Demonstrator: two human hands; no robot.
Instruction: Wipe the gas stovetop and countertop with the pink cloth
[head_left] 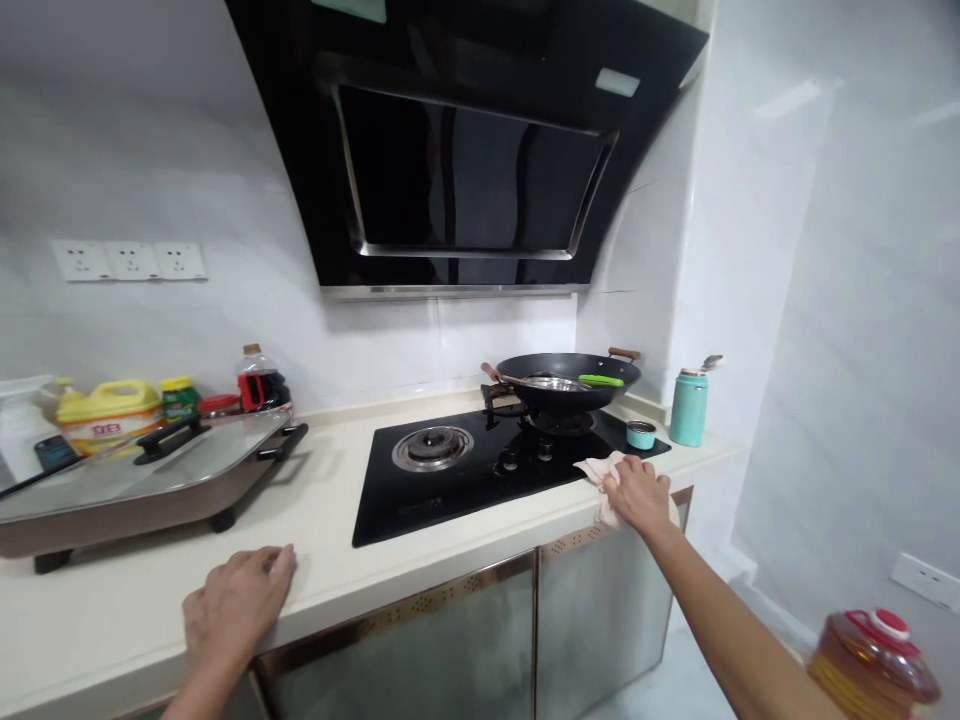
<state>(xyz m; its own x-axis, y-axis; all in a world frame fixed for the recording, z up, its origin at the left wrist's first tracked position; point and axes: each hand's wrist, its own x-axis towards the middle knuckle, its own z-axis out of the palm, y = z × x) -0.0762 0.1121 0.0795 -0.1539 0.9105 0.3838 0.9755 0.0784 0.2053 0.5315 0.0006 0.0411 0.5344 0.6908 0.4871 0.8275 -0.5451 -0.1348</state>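
Note:
My right hand (642, 494) grips a pale pink cloth (600, 468) at the front right edge of the black gas stove (450, 505); part of the cloth hangs over the counter edge. A small turquoise cup or lid (640, 434) stands on the stove just beyond that hand. My left hand (238, 600) leans on the front of the cream countertop (322, 500), thumb stretched out and other fingers loosely bent, with nothing visible in it. On the right burner sits a black wok (540, 398) with a metal lid or dish (559, 383) and a bright green handle (601, 380) inside.
A lidded electric pan (150, 500) stands at the left, with several bottles behind it, including a yellow jug (112, 415). A turquoise flask (689, 408) is at the counter's right end. The range hood (480, 150) overhangs the stove. An oil jug (870, 665) is low at right.

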